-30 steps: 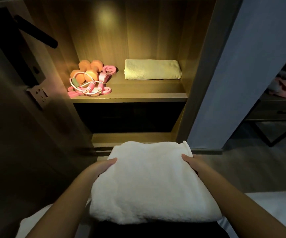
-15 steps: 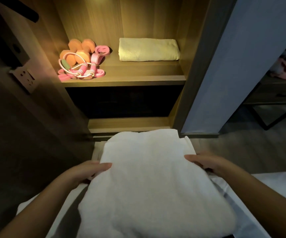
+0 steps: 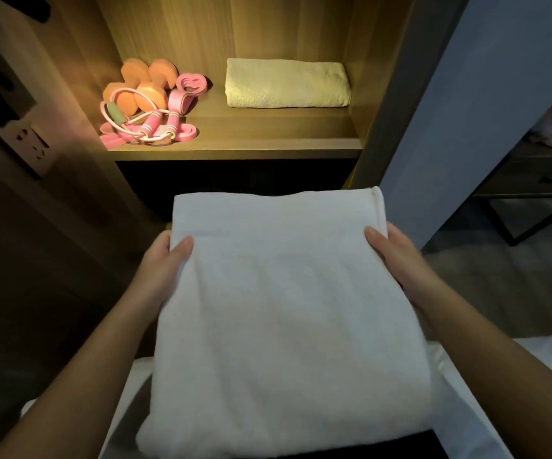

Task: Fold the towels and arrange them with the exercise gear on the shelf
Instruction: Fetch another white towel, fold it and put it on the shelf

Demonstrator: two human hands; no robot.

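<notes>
Towel (image 3: 284, 309), white and folded into a thick square, is being held between both hands in front of the cabinet, lower in view than the lit shelf (image 3: 235, 150). Left hand (image 3: 165, 260) is gripping its left edge, thumb lying on top and fingers tucked underneath out of sight; right hand (image 3: 397, 260) is gripping the right edge the same way. Its far edge is running level across the dark gap under the shelf, while its near edge is drooping over the bed (image 3: 533, 392). On the shelf, a yellow towel (image 3: 288, 82) is lying at the back right, its end close to the side wall. Bare board is showing in front of it and in a strip to its left. Dumbbells (image 3: 142, 84) and pink bands (image 3: 149, 130) are crowding the left end, the bands reaching near the front lip. Past the pale wall (image 3: 483, 94) on the right, a dark table (image 3: 533, 180) is standing.
</notes>
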